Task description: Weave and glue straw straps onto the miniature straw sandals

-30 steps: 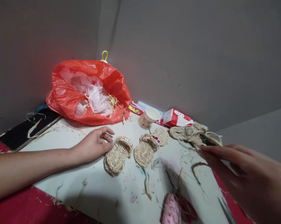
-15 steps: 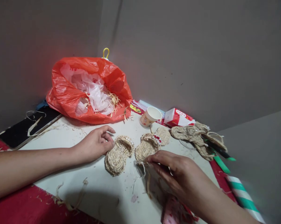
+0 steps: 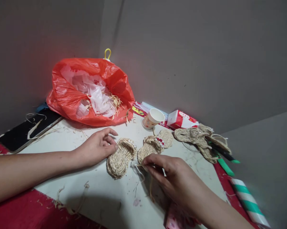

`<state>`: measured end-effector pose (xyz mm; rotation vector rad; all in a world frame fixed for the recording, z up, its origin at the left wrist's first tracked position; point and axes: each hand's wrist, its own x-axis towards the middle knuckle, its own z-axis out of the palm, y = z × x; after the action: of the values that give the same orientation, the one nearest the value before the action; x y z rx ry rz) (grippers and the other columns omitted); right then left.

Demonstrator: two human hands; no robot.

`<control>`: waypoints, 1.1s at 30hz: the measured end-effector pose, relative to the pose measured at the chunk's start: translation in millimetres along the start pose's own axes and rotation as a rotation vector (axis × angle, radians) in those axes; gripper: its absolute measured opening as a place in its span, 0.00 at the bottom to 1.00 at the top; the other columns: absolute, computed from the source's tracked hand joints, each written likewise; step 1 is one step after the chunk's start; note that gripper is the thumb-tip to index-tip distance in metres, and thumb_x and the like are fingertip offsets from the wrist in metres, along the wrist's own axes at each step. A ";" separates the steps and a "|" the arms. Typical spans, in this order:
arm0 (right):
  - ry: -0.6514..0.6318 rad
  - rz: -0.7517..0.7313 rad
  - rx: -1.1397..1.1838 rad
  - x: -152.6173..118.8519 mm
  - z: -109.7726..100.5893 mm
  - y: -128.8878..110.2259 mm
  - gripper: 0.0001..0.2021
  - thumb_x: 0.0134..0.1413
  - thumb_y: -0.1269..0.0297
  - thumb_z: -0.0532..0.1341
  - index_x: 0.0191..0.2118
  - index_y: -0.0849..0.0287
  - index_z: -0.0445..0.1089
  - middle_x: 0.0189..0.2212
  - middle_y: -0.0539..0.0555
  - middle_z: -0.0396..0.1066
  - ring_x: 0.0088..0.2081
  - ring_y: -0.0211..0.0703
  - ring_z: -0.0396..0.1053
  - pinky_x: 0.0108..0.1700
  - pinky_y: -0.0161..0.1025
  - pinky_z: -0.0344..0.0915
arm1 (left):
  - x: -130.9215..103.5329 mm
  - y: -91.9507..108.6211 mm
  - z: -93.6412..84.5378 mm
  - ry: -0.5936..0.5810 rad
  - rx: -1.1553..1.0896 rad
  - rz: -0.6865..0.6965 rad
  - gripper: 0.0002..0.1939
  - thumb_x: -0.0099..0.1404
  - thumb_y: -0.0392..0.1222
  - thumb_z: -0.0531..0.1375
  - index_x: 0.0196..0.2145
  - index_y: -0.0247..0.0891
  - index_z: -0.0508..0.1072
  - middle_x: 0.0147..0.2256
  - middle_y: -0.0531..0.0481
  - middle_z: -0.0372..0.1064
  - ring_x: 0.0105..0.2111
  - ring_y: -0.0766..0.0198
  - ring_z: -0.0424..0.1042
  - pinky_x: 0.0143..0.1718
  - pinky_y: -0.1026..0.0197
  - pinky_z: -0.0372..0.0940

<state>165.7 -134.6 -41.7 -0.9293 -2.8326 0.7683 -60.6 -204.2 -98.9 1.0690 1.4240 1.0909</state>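
Two small woven straw slippers lie side by side on the white board. My left hand [image 3: 101, 144] rests at the edge of the left slipper [image 3: 121, 157], its thumb near the weave and its fingers loosely curled but apart. Over the near end of the right slipper [image 3: 148, 148], which has red and white beads on its band, is my right hand [image 3: 169, 171]. Thumb and forefinger are pinched on a thin pale strand [image 3: 136, 165] that sticks out to the left. The hand covers part of that slipper's heel.
Behind stand a red plastic bag [image 3: 91, 117] with scraps, a paper cup [image 3: 153, 118] and a red-and-white box [image 3: 181, 119]. More woven pieces [image 3: 196, 136] lie at right near a green-striped roll [image 3: 248, 200]. A dark phone [image 3: 26, 130] lies left; straw bits litter the board [image 3: 98, 197].
My right hand has shifted slightly left with the pinched strand, toward the gap between the slippers. My left hand and the slippers look nearly unchanged.
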 end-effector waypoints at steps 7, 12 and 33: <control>0.027 -0.081 -0.071 10.9 7.1 -4.7 0.09 0.55 0.74 0.56 0.32 0.56 0.73 0.27 0.51 0.75 0.28 0.40 0.72 0.33 0.34 0.66 | -1.1 2.0 1.7 -0.006 -0.002 0.009 0.16 0.58 0.37 0.59 0.45 0.38 0.64 0.33 0.54 0.67 0.24 0.71 0.60 0.26 0.66 0.56; 0.084 -0.103 -0.097 1.7 -9.9 -0.8 0.10 0.57 0.70 0.55 0.34 0.55 0.74 0.28 0.52 0.76 0.28 0.40 0.73 0.31 0.34 0.68 | -1.1 1.3 1.0 -0.022 -0.003 -0.020 0.21 0.53 0.34 0.61 0.45 0.39 0.63 0.35 0.53 0.64 0.26 0.71 0.62 0.27 0.65 0.58; 0.073 -0.178 0.123 1.1 42.0 -39.4 0.08 0.59 0.67 0.57 0.44 0.58 0.70 0.34 0.55 0.72 0.34 0.43 0.70 0.35 0.39 0.67 | 0.7 -1.2 -0.4 -0.059 -0.056 0.024 0.14 0.59 0.40 0.58 0.43 0.37 0.64 0.25 0.58 0.63 0.23 0.70 0.60 0.25 0.66 0.55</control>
<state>134.9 -179.8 -59.6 -0.6637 -2.7226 0.8565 -61.1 -203.8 -100.2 1.0720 1.3296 1.1009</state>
